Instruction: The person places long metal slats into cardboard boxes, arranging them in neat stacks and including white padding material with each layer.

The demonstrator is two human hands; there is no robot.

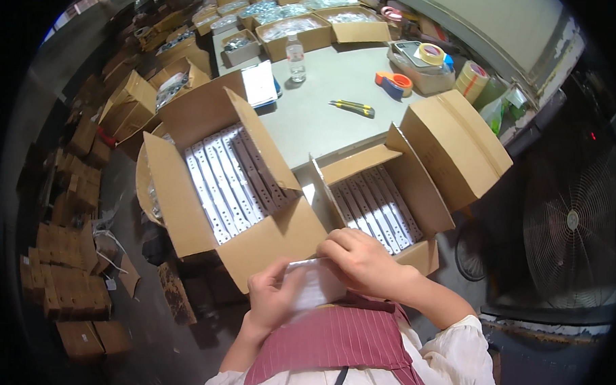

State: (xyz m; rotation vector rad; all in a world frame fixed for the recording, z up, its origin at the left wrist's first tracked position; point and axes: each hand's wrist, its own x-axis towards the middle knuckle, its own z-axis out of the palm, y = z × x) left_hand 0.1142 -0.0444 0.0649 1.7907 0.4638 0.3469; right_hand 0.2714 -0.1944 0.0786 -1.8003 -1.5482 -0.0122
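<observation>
Close to my body, my left hand (272, 294) and my right hand (360, 257) hold a white flat packet (316, 282) between them, slightly blurred. The left fingers grip its left side. My right hand bends over its upper right edge, near the front of an open carton. That right carton (427, 186) holds a row of white flat pieces (372, 208) with dark holes along their edges, standing on edge. In the left open carton (169, 194) stands a similar row of white pieces (223, 179), shaded toward its right side.
On the pale table (317, 121) are a yellow-black utility knife (353, 108), an orange-blue tape dispenser (394, 84), a clear bottle (296, 60) and a clipboard (259, 84). A closed carton (455, 147) sits right, beside a large fan (572, 219). Flattened cardboard (68, 272) is stacked left.
</observation>
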